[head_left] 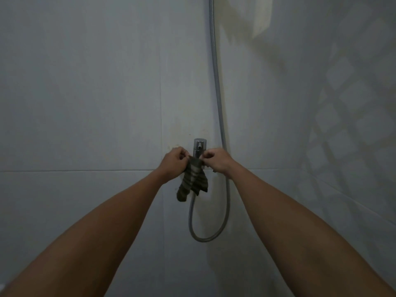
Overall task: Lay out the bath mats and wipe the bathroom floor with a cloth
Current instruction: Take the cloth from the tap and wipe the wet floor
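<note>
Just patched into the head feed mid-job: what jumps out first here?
Both hands meet at frame centre, the left hand and right hand each pinching the top of a dark striped cloth that hangs below the chrome shower valve. A metal shower hose runs down the tiled wall and loops beneath.

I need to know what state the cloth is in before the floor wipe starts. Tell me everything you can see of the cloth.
The cloth is small, dark green with paler stripes across it, and looks like soft woven fabric. It hangs limp and bunched, not spread, directly below the chrome tap on the tiled wall, in front of the shower hose. The left hand and right hand each pinch its top edge with curled fingers; its lower corners dangle free. Whether it is wet cannot be told.
</note>
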